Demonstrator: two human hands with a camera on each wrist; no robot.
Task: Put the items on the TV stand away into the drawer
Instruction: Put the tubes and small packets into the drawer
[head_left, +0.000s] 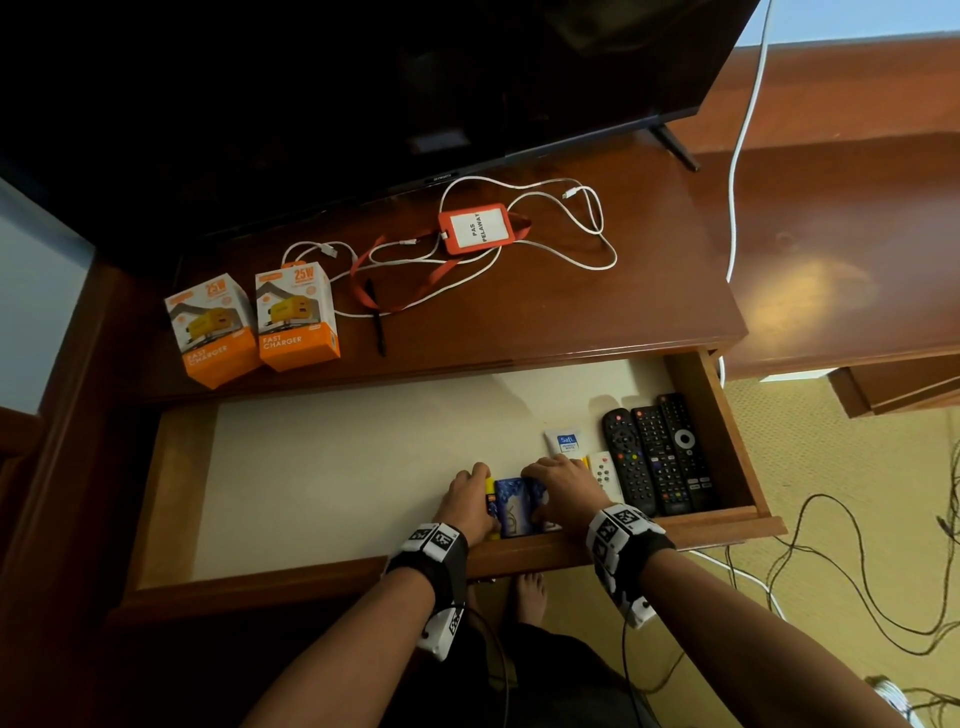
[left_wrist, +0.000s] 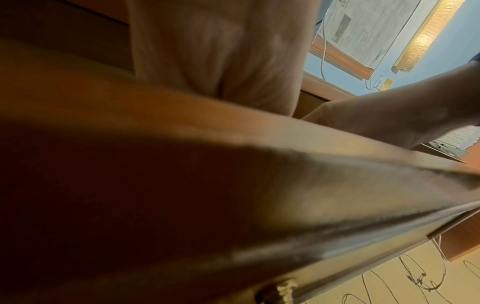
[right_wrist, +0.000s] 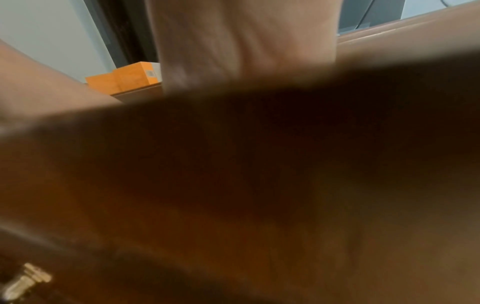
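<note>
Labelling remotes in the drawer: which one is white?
The small white remote, leftmost of the four, right beside the right hand. The other three remotes to its right are black and longer.

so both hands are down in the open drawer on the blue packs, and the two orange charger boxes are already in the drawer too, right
Not quite. The left hand and right hand are indeed on the blue packs in the open drawer, but the two orange charger boxes still stand on top of the TV stand, at its left end. The head view shows this.
</note>
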